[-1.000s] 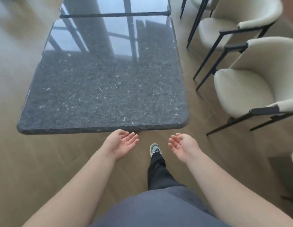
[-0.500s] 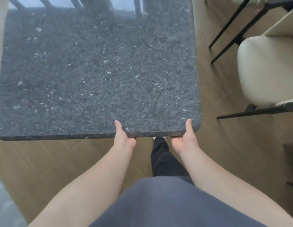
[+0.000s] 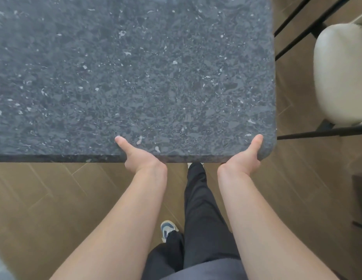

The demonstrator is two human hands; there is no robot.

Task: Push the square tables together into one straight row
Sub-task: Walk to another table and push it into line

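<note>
Head view, only one available.

Square table (image 3: 135,77): dark grey speckled stone top, fills the upper left and centre of the frame. Near edge runs horizontally across the middle of the frame, rounded corner at near right. Top surface bare. Far edge and any neighbouring table out of frame, so alignment with a row can't be judged.

Left hand (image 3: 138,156): gripping the near edge around its middle. Thumb lies flat on the top, pointing away from the person and slightly left; fingers are tucked under the slab and hidden. Clamped on the edge, not loose.

Right hand (image 3: 246,156): same grip, right at the rounded near-right corner. Thumb on top, fingers under the slab out of sight. Both forearms extended forward, roughly parallel.

Below the edge: person's legs in black trousers (image 3: 198,209), one leg stepping forward with the foot mostly under the table, a white and blue sneaker (image 3: 167,229) further back. Grey garment at the bottom of the frame.

Right side: cream upholstered chair (image 3: 341,73) with thin black metal frame (image 3: 321,134), close to the table's right edge but not touching it. Wood-plank floor (image 3: 44,199) in a herringbone-like pattern.

Containers: nothing to report. Readable text or branding: couldn't make out anything on the shoe or elsewhere.
</note>
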